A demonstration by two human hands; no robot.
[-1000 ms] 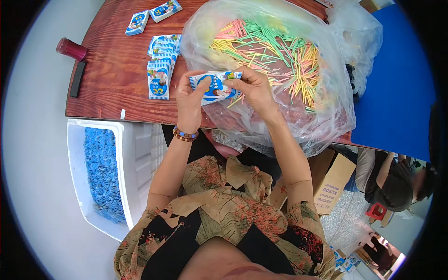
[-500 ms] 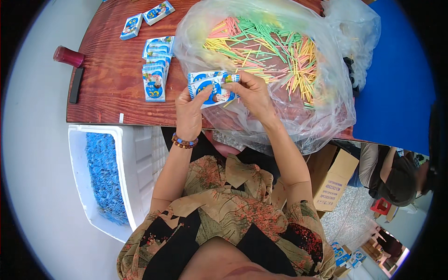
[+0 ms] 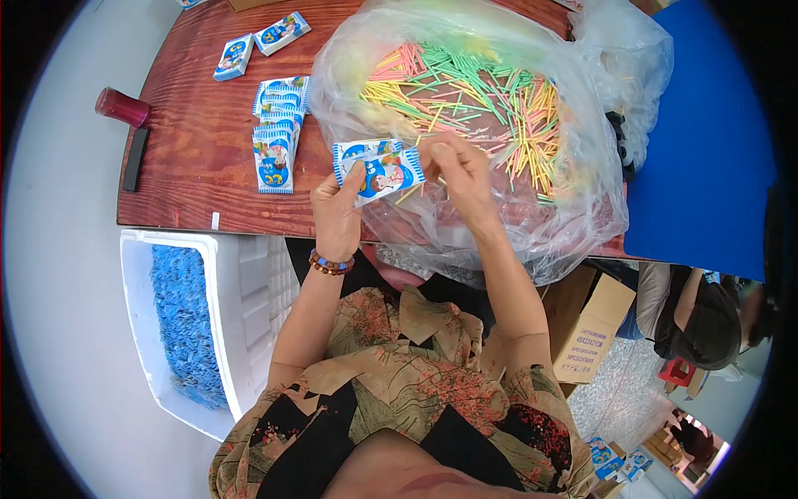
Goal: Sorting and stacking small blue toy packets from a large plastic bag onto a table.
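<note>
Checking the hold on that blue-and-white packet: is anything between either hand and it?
Nothing visible. The left hand grips the packet at its lower left, and the right hand touches its right edge. Both sit over the clear bag of coloured sticks.

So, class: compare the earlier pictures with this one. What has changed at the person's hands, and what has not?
Very little moved. The left hand still holds the blue-and-white packet in the same grip, and the right hand stays at its right edge, fingers shifted slightly. The pile of packets, the clear bag of coloured sticks and the white box stayed put.
</note>
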